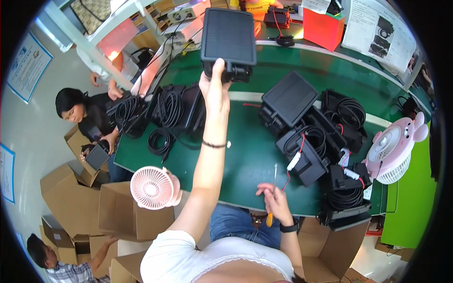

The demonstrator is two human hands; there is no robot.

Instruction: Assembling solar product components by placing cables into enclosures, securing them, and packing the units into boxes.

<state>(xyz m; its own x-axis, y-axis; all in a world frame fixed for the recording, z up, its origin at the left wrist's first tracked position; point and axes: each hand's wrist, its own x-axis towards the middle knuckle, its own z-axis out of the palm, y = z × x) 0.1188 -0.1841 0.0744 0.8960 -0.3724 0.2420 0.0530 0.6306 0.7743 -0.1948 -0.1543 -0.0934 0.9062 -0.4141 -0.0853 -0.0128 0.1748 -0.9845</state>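
Note:
My left arm reaches far out over the green table, and my left hand [215,87] grips a black box with a ribbed, panel-like lid [229,37], thumb on its near edge. Close to the table's front edge, my right hand [279,206] is closed round a screwdriver [269,220]; its yellow-orange handle points down toward me and its thin shaft points away. To the right of centre stands a pile of similar black boxes [289,98] with coiled black cables [347,112] and red wires. More black boxes and cable coils [169,107] lie left of my forearm.
A pink fan [390,148] stands at the table's right end, another pink fan [152,187] at the front left. Open cardboard boxes [118,207] crowd the left floor. Co-workers sit at left, one holding a black box [97,156]. A red box [322,29] stands at the back.

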